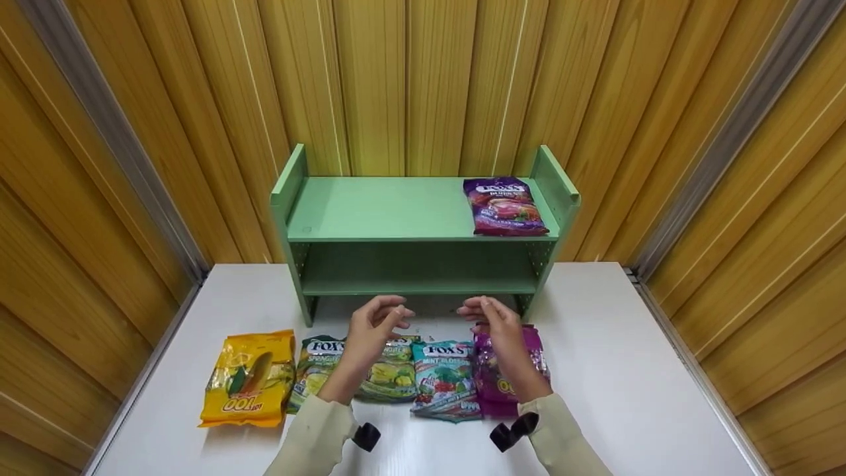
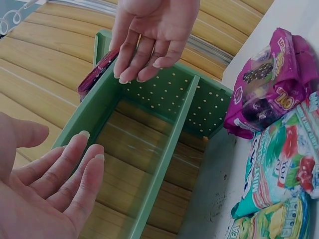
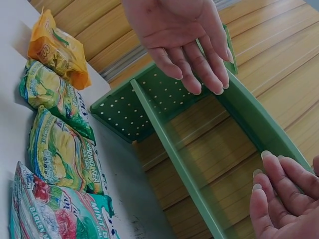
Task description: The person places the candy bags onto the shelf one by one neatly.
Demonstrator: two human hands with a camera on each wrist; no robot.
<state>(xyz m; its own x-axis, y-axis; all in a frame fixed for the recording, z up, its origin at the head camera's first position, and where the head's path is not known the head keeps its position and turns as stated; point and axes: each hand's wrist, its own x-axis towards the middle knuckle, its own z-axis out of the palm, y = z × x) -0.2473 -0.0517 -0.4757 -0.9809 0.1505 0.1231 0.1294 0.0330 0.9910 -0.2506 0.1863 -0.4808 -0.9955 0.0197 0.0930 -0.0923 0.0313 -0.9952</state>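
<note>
Both hands hover in front of a green two-tier shelf (image 1: 370, 208), palms facing each other and nothing between them. The left hand (image 1: 375, 330), fingers loosely bent, is above two green candy bags (image 1: 316, 370). Over a purple candy bag (image 1: 486, 370) hangs the right hand (image 1: 499, 330), partly covering it. A teal mint candy bag (image 1: 447, 380) lies between the hands' forearms on the table. On the shelf's top board, at the right end, lies a dark purple candy bag (image 1: 505, 206). In the left wrist view, both palms (image 2: 167, 20) are bare with fingers relaxed.
A yellow candy bag (image 1: 248, 380) lies at the left end of the row on the white table (image 1: 615, 370). The shelf's lower board (image 1: 416, 268) sits under the top one. Wood-patterned walls (image 1: 436, 86) enclose the table's back and sides.
</note>
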